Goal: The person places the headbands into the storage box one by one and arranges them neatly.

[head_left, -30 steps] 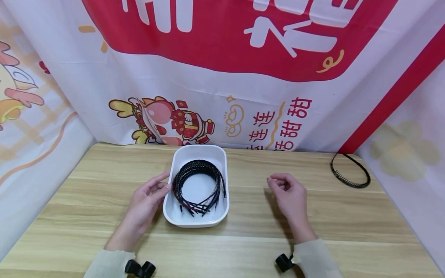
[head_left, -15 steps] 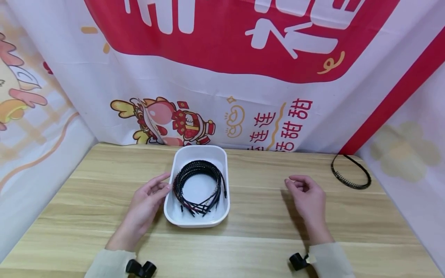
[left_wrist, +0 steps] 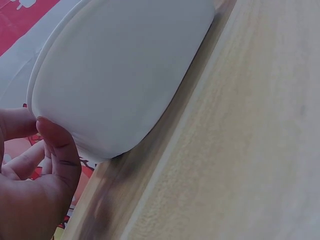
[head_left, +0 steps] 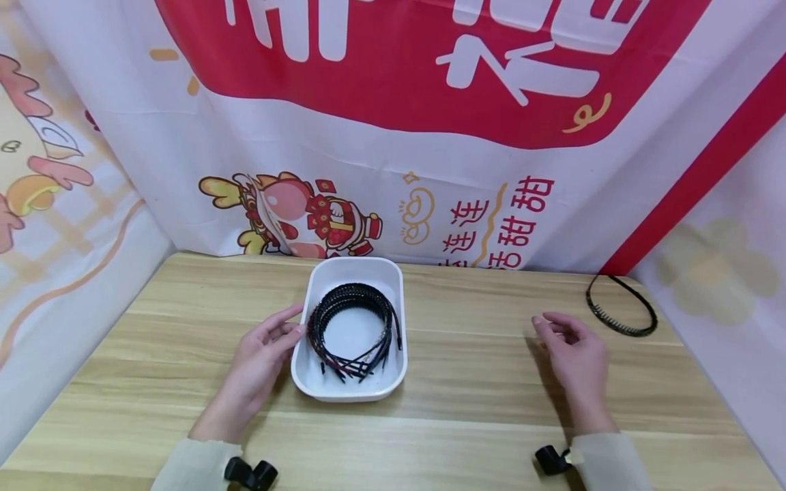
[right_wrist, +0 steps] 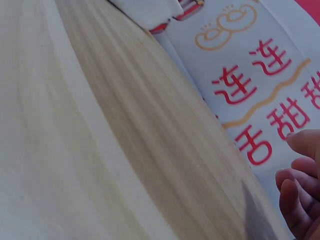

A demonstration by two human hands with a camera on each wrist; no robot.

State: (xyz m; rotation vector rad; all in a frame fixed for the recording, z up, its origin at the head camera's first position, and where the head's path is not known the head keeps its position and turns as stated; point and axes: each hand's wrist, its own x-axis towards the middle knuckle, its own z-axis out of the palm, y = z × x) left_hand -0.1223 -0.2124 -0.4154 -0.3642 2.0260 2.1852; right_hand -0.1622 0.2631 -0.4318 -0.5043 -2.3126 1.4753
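Observation:
A white plastic basin [head_left: 348, 390] stands on the table with several black headbands [head_left: 353, 293] lying nested in it, some tips crossing at the front. My left hand [head_left: 260, 358] is at its left side, thumb and index finger holding the rim; the left wrist view shows the thumb [left_wrist: 61, 145] against the edge of the basin [left_wrist: 125, 75]. My right hand [head_left: 577, 358] is over the table to the right, fingers loosely curled, with nothing seen in them. Beyond it, at the far right, lies a single black toothed headband [head_left: 632, 331].
The wooden table [head_left: 454, 382] ends at a hanging white and red printed cloth [head_left: 399, 157] along the back. Printed cloth also borders the left and right sides. A small black device [head_left: 248, 472] sits at each wrist.
My right hand has moved to the right, from beside the basin's side of the table toward the lone headband. The left hand has stayed at the basin. The head view has shifted slightly.

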